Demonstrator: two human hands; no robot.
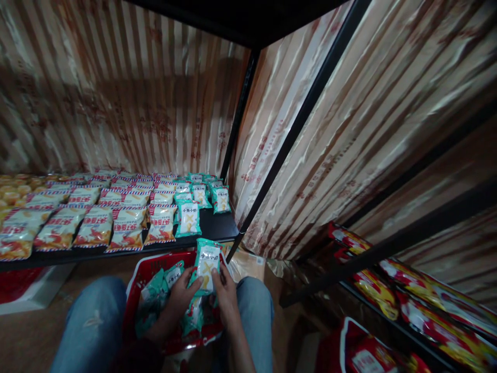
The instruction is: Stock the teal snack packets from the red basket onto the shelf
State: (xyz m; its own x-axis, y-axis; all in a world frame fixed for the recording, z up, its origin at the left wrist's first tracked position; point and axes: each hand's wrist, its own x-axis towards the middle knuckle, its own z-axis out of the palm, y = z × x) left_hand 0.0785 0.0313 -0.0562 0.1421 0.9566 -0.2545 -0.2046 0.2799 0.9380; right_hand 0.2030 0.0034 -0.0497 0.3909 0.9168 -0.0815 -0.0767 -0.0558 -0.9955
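Observation:
Between my two hands, upright over the basket, is a teal and white snack bag (208, 264) with yellow pieces printed on its front. My left hand (182, 290) grips its left side, thumb across the front. Its right edge is pinched by my right hand (225, 292). Below them, a red basket (134, 290) with a pale rim stands between my knees. Several more teal snack bags (153, 295) lie inside it. On the black shelf (217, 225) ahead, matching teal bags (188, 217) stand in a group at the right end.
White and orange snack bags (91, 225) fill rows along the shelf's left part. A black shelf post (287, 140) slants down beside the basket. At lower right, another shelf carries red and yellow packets (435, 321). A plastic-wrapped striped wall (174, 103) stands behind.

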